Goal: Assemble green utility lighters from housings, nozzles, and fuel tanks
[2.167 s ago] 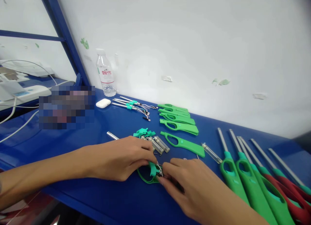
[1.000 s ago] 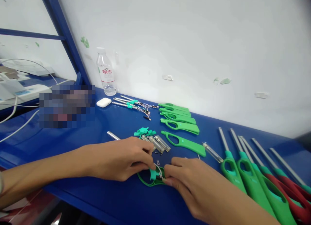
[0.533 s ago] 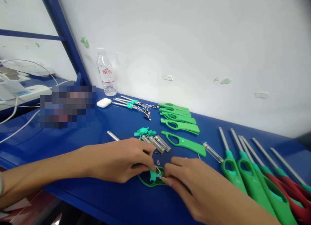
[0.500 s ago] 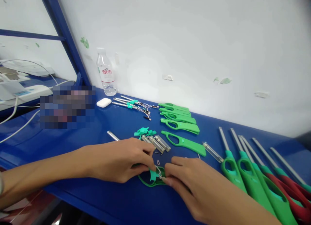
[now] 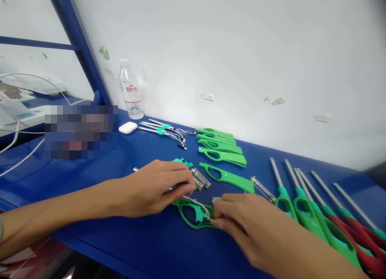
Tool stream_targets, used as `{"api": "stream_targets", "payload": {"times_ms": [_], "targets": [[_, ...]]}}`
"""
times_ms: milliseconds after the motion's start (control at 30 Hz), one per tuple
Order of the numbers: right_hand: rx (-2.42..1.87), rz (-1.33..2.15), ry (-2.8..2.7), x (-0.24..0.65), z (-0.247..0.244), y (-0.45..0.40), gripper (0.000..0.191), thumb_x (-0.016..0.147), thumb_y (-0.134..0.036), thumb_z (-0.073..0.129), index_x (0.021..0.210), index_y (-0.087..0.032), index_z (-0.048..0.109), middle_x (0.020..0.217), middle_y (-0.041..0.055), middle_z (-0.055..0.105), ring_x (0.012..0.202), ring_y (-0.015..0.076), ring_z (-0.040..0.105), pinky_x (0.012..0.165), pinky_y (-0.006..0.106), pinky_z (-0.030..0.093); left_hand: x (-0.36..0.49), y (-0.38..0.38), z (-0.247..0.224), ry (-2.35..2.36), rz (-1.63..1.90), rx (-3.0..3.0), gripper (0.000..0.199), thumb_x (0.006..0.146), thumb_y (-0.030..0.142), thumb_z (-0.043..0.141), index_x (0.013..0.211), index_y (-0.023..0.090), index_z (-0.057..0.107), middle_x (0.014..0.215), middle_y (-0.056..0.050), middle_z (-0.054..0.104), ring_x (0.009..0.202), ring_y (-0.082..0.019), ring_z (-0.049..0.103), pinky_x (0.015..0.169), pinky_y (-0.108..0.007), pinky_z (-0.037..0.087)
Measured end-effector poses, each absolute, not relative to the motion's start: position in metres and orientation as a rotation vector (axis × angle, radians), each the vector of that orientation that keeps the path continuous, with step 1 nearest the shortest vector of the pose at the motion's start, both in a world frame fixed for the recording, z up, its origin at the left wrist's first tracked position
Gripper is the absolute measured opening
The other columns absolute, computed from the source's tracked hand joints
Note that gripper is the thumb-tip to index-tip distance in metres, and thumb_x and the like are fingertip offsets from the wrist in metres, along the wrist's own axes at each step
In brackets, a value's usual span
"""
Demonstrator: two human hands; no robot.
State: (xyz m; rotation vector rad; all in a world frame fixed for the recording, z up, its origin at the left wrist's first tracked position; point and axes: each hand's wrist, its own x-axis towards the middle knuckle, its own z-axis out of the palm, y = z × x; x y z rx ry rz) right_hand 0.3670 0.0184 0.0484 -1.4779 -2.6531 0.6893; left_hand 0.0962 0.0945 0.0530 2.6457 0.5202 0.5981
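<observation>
A green lighter casing half (image 5: 188,224) lies open side up on the table in front of me, with a teal trigger (image 5: 199,213) and thin white wires (image 5: 202,204) in it. My right hand (image 5: 241,220) grips its body end, fingertips at the wire ends; a clear part peeks out by the knuckles. My left hand (image 5: 164,186) is pinched closed above the casing's neck, where the wires run under its fingers. What it pinches is hidden. Beyond that wrist shows the tip of a metal rod (image 5: 136,169). Clear fuel tanks (image 5: 201,177) and teal triggers (image 5: 181,161) lie just behind.
Green casing halves (image 5: 224,156) form a column behind, beside metal rods with wires (image 5: 157,128). At right lie several green and red lighters (image 5: 313,222) and a clear tank (image 5: 262,189). A water bottle (image 5: 131,92) and white case (image 5: 128,128) stand near the wall.
My left hand has risen off the trigger and shifted slightly, so the casing's handle loop, trigger and wires show more. My right hand keeps its grip, a little further right.
</observation>
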Motion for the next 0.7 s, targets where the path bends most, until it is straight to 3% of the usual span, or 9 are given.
{"api": "stream_targets", "payload": {"times_ms": [367, 600, 700], "targets": [[-1.559, 0.743, -2.598, 0.3733, 0.0540, 0.0229, 0.026, 0.108, -0.028, 0.059, 0.083, -0.026, 0.056, 0.089, -0.0048, 0.069, 0.077, 0.0172, 0.059, 0.069, 0.033, 0.034, 0.0957, 0.0938, 0.0504, 0.601, 0.609, 2.670, 0.020, 0.111, 0.019, 0.052, 0.093, 0.021, 0.062, 0.088, 0.001, 0.065, 0.073, -0.014, 0.057, 0.069, -0.025, 0.042], [-1.581, 0.732, -2.593, 0.3726, 0.0544, 0.0200, 0.027, 0.107, -0.030, 0.061, 0.081, -0.026, 0.055, 0.086, -0.0049, 0.069, 0.074, 0.0172, 0.058, 0.066, 0.033, 0.032, 0.0979, 0.0987, 0.0488, 0.680, 0.591, 2.680, 0.026, 0.103, 0.014, 0.045, 0.079, 0.023, 0.044, 0.073, 0.004, 0.049, 0.064, -0.014, 0.043, 0.063, -0.030, 0.035], [-1.585, 0.718, -2.595, 0.3718, 0.0536, 0.0197, 0.027, 0.107, -0.030, 0.060, 0.081, -0.026, 0.054, 0.085, -0.0050, 0.068, 0.073, 0.0175, 0.057, 0.065, 0.033, 0.031, 0.0937, 0.1008, 0.0529, 0.665, 0.493, 2.691, 0.029, 0.105, 0.017, 0.049, 0.076, 0.023, 0.048, 0.073, 0.003, 0.054, 0.070, -0.015, 0.050, 0.067, -0.030, 0.038]]}}
